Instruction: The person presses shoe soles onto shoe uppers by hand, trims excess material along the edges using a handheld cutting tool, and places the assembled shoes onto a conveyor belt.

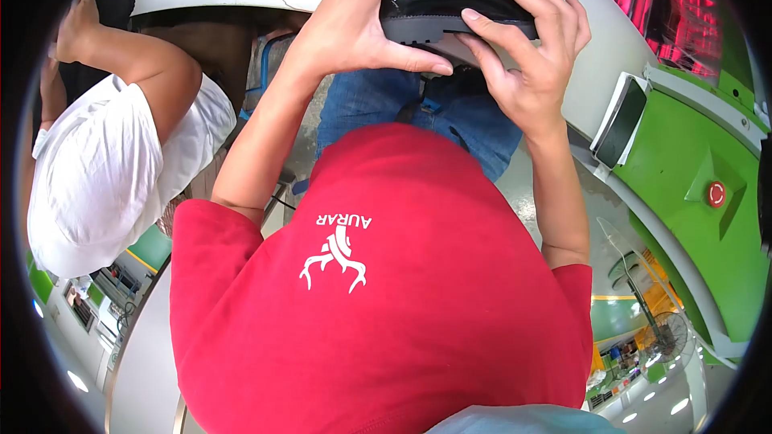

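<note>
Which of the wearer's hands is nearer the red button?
The right hand, holding the black shoe at the end toward the red button; the left hand holds the other end, nearer the co-worker in white.

A green machine [679, 153] has a round red button [716, 194]. Beside it is a black thing [621, 124], maybe a phone. A fan [663, 337] shows too.
</note>
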### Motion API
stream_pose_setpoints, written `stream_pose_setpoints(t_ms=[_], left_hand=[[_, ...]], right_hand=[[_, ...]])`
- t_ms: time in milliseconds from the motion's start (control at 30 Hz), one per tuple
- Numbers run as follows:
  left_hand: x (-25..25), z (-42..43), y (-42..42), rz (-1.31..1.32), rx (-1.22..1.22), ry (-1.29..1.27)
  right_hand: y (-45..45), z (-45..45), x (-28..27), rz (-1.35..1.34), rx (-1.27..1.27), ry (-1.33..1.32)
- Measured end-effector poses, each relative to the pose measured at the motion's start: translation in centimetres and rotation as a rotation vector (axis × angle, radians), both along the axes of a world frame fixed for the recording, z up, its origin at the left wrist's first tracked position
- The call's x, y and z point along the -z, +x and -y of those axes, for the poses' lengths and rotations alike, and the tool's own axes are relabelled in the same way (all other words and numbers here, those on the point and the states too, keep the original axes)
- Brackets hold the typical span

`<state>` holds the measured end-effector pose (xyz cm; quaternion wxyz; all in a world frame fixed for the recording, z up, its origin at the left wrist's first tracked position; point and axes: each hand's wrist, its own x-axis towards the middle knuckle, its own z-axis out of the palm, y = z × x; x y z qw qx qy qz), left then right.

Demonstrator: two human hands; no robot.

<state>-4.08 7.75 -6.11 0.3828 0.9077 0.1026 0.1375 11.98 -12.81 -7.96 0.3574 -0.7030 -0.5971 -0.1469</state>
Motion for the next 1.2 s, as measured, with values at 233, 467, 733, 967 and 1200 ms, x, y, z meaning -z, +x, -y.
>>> stream_pose_setpoints(t_ms=[233, 467, 733, 967, 1200], left_hand=[[1.1, 0.1, 0.3, 0.129, -0.019, -0.073], [0.8, 0.5, 0.3, 0.241, 0.002, -0.035], [-2.1, -0.6, 2.5, 0.188, 0.138, 0.182], [-2.4, 1.8, 7.4, 0.054, 0.288, 0.489], [-2.6, 1.4, 7.4, 0.068, 0.298, 0.337]], right_hand=[[0.2, -0.2, 0.7, 0.0, -0.016, 0.057], [0.5, 0.5, -3.5, -0.267, 0.042, -0.164], [-0.6, 1.1, -0.4, -0.401, 0.198, 0.06], [0.5, 2.9, -1.7, -0.598, 0.053, 0.001], [1.7, 2.7, -0.8, -0.594, 0.009, 0.045]])
